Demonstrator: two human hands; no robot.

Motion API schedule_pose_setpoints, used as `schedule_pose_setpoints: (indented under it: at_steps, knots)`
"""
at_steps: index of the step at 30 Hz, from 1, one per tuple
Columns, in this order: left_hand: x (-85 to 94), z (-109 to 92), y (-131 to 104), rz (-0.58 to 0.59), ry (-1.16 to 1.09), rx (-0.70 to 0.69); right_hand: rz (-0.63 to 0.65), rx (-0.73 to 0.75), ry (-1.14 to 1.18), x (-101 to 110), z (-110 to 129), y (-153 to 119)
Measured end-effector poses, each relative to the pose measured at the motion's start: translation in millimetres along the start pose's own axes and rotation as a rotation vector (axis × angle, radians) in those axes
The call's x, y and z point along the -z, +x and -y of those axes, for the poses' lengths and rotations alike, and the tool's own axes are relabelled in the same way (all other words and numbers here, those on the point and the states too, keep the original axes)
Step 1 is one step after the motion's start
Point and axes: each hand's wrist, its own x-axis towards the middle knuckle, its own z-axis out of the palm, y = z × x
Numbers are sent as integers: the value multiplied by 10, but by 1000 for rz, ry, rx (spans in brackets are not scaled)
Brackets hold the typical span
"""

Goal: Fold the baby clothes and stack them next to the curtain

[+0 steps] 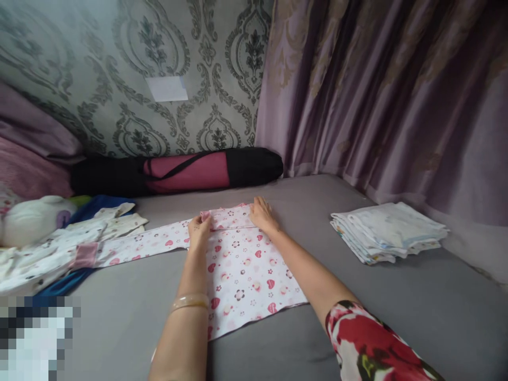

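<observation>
A child's long-sleeved shirt (246,275), white with pink hearts and flowers, lies spread on the grey bed sheet. Its left sleeve stretches out to a pink cuff (85,255), while the right sleeve appears folded across the top of the body. My left hand (199,230) is closed on the cloth at the shoulder, beside a bit of pink trim. At the top right corner, my right hand (262,216) grips the folded edge, its fingertips partly hidden. A pale bangle circles my left forearm.
On the right sits a stack of folded white cloths (391,230). Loose clothes (79,238) and a white plush toy (34,219) lie at the left. A long black and pink bag (186,172) rests along the wall, with a purple curtain (357,95) at the right.
</observation>
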Motion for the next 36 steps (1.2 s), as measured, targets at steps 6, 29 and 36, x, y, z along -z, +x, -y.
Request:
schedule_pose_setpoints:
  at_steps: [6, 29, 36]
  knots:
    - [80, -84, -71, -53, 278, -26, 110, -33, -139, -181, -207, -67]
    - [61, -176, -192, 109, 857, -330, 149, -10, -174, -298, -249, -67]
    - [46, -73, -150, 102, 836, -385, 204, -38, -145, -201, -182, -55]
